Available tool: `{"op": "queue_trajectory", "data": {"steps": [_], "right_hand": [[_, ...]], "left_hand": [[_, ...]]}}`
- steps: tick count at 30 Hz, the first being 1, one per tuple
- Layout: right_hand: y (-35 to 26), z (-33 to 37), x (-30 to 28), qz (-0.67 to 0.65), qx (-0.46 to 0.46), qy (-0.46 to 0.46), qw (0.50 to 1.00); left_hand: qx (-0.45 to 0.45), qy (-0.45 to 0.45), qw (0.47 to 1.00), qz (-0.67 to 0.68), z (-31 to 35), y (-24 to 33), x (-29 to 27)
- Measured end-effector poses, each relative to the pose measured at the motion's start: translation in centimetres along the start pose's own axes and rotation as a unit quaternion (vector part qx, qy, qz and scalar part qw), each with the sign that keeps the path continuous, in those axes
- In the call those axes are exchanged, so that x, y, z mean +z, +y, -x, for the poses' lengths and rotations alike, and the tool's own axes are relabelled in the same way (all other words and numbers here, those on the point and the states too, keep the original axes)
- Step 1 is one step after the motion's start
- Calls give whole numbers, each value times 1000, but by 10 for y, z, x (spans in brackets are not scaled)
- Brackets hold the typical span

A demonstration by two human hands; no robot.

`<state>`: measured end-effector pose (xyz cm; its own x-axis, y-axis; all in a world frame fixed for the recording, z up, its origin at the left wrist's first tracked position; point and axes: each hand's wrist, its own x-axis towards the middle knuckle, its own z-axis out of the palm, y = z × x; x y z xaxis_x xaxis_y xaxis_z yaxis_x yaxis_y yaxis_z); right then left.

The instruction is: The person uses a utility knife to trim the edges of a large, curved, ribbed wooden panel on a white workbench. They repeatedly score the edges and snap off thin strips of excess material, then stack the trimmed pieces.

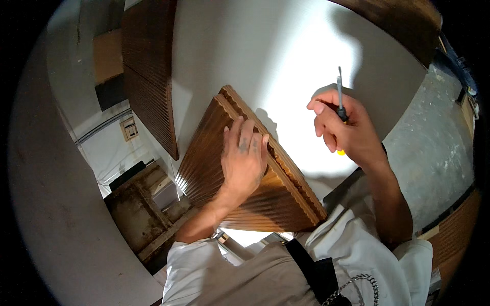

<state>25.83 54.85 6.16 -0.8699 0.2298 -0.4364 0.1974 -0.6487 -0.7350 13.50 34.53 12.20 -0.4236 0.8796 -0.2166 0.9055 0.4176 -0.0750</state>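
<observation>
A brown ribbed wooden panel (286, 209) stands tilted in front of me, its wavy-edged, grooved top running diagonally down to the right. My left hand (243, 166) is closed over that top edge, the fingers hooked across it. Off to the right, my right hand (354, 135) is raised in front of a bright white surface (301, 71). It is closed around a screwdriver (340, 92), whose metal shaft points upward. Some yellow of the handle shows below the fingers; the rest is hidden by the palm. The screwdriver is apart from the panel.
Another dark ribbed panel (148, 76) stands at the upper left, beside the white surface. Below it, at the lower left, is a stained brown wooden frame (138, 219). Grey, speckled floor (434, 137) shows on the right. A chain (370, 279) hangs at my clothing.
</observation>
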Motion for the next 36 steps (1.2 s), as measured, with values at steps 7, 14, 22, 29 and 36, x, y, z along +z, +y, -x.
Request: {"op": "queue_trajectory", "data": {"steps": [7, 14, 22, 29, 36], "right_hand": [[2, -7, -34, -101, 30, -95, 990], [2, -14, -43, -102, 16, -154, 983], [-5, -15, -51, -114, 48, -186, 975], [1, -16, -50, -129, 57, -193, 971], [-2, -14, -50, -142, 66, -181, 971]], "left_hand": [[-206, 204, 911, 294, -21, -32, -20], [-345, 94, 901, 245, -33, -68, -34], [-274, -100, 946, 141, -29, -14, -21], [-384, 7, 906, 180, -64, -53, -8], [-264, -93, 946, 166, -55, -58, -17]]}}
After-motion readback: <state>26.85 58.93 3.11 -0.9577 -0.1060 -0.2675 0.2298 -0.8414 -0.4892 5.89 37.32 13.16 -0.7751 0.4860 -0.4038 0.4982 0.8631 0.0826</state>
